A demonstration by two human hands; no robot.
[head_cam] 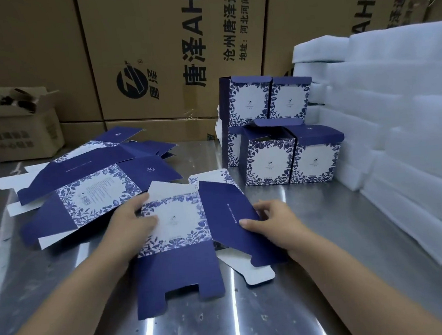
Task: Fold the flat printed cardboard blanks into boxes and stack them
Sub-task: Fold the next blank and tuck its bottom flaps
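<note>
Folded blue-and-white floral cardboard boxes stand stacked right of centre; flat blanks wait at left. The left hand and right hand both grip one unfolded blank, mid-frame on the steel tabletop.

At twelve o'clock a big brown carton carries black print turned sideways: "唐泽AH4", "沧州唐泽通信", "地址:河北河间". At one o'clock the neighbour carton shows "AH4.C". At six o'clock the tiny white line on the blue blank is unreadable.
</note>
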